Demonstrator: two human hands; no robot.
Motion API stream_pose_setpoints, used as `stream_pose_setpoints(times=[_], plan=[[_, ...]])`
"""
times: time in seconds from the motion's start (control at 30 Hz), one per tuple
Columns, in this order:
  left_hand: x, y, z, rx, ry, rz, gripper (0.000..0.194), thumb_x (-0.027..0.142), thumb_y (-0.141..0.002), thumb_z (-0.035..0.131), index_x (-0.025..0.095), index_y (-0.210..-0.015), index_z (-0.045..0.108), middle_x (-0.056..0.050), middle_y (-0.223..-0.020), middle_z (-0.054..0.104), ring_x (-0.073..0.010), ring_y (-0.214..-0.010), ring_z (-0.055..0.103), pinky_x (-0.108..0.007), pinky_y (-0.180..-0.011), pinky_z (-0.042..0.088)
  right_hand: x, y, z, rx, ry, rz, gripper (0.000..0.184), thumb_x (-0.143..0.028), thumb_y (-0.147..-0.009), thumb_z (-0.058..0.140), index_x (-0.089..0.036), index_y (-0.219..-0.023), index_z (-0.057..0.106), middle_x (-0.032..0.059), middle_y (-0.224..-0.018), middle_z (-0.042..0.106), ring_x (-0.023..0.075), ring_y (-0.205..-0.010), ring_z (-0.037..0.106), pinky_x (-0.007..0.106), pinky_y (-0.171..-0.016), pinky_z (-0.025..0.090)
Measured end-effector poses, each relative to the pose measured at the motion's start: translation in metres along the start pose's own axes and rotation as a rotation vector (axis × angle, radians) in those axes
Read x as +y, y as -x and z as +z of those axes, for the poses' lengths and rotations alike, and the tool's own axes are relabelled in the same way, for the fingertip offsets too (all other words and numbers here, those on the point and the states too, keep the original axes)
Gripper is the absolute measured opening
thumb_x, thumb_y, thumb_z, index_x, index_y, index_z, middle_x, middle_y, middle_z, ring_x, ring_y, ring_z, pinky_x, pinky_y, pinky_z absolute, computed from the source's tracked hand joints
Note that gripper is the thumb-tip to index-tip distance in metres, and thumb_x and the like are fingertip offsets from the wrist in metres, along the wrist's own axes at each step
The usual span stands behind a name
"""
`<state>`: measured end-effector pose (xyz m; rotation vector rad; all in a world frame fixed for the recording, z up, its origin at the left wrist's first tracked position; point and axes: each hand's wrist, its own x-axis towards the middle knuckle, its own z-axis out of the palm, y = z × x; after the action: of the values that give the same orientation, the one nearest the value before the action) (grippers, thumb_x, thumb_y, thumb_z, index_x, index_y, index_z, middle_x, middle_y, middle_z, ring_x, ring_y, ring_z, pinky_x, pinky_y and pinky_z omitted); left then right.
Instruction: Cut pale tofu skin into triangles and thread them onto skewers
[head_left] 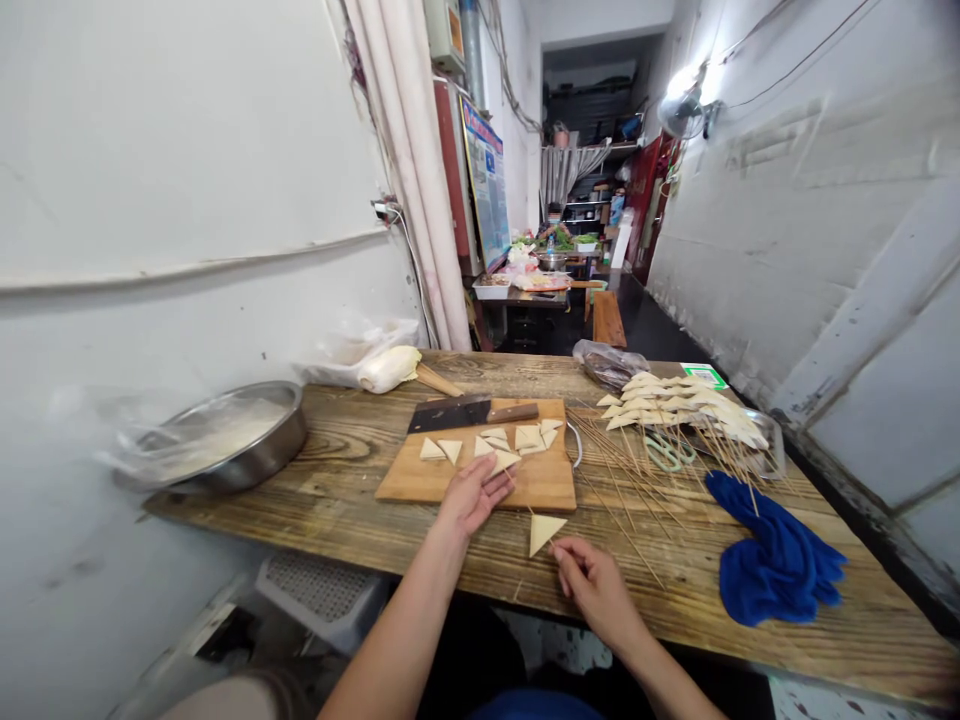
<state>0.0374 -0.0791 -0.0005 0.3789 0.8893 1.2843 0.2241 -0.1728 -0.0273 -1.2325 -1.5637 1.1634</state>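
Note:
My left hand point(471, 498) is over the front of a wooden cutting board point(405, 482), its fingers closed on a pale triangular slice point(504, 461) that looks like tofu. Lower right, my right hand point(596, 587) pinches a thin bamboo skewer point(531, 510) with one pale triangle point(545, 533) threaded on it. The skewer's tip points up toward the slice in my left hand. Several more triangles point(527, 437) lie on the board, in front of a cleaver point(450, 413) with a wooden handle point(514, 412).
Loose skewers point(619, 470) fan out right of the board. Beyond them, filled skewers point(675, 405) rest over a metal tray point(775, 450), near green-handled scissors point(669, 452) and a blue cloth point(780, 560). A steel basin point(259, 455) with plastic stands left, near a white bag point(386, 370).

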Motion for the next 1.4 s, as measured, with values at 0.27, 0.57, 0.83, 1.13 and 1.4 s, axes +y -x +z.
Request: stream_pose_setpoints(times=[0.27,0.57,0.83,1.13,1.4], plan=[[0.005,-0.003,0.003,0.090,0.119,-0.068,0.006,0.011,-0.081,0.055,0.013,-0.086,0.053,-0.013,-0.097,0.065,-0.0194,-0.087,0.066,-0.028,-0.073,0.055,0.002,-0.002,-0.002,-0.008,-0.004,0.028,0.041,-0.051,-0.082,0.044,-0.013,-0.084,0.060,-0.0044,-0.048,0.044,0.0103,-0.047,0.041,0.022,-0.049,0.030],[0.011,-0.001,0.007,0.061,0.178,-0.108,0.011,0.012,-0.087,0.045,0.011,-0.094,0.053,-0.019,-0.110,0.061,-0.0235,-0.101,0.061,-0.032,-0.079,0.054,0.003,-0.006,-0.001,0.008,0.007,0.041,0.042,-0.054,-0.081,0.045,-0.014,-0.082,0.061,-0.0040,-0.047,0.044,0.0103,-0.045,0.040,0.022,-0.048,0.030],[0.011,0.002,0.009,0.025,0.206,-0.125,0.014,0.011,-0.088,0.041,0.011,-0.096,0.052,-0.019,-0.110,0.060,-0.0242,-0.104,0.059,-0.031,-0.078,0.055,0.002,-0.004,-0.002,0.007,-0.011,0.017,0.041,-0.052,-0.083,0.045,-0.014,-0.083,0.061,-0.0046,-0.047,0.042,0.0095,-0.045,0.038,0.022,-0.048,0.029],[0.006,0.003,0.010,0.004,0.170,0.146,0.024,-0.002,-0.080,0.047,0.009,-0.098,0.060,-0.013,-0.107,0.063,-0.0180,-0.099,0.062,-0.028,-0.088,0.052,0.004,0.000,-0.006,0.044,-0.039,0.029,0.042,-0.054,-0.081,0.046,-0.014,-0.085,0.060,-0.0042,-0.048,0.043,0.0098,-0.046,0.038,0.022,-0.048,0.029],[0.007,0.013,0.018,-0.044,0.116,0.269,0.016,0.003,-0.081,0.052,0.008,-0.093,0.063,-0.011,-0.104,0.065,-0.0146,-0.098,0.061,-0.024,-0.094,0.046,0.003,0.001,-0.006,0.053,-0.057,0.024,0.043,-0.055,-0.081,0.046,-0.014,-0.084,0.059,-0.0048,-0.047,0.042,0.0091,-0.045,0.036,0.022,-0.047,0.028]])
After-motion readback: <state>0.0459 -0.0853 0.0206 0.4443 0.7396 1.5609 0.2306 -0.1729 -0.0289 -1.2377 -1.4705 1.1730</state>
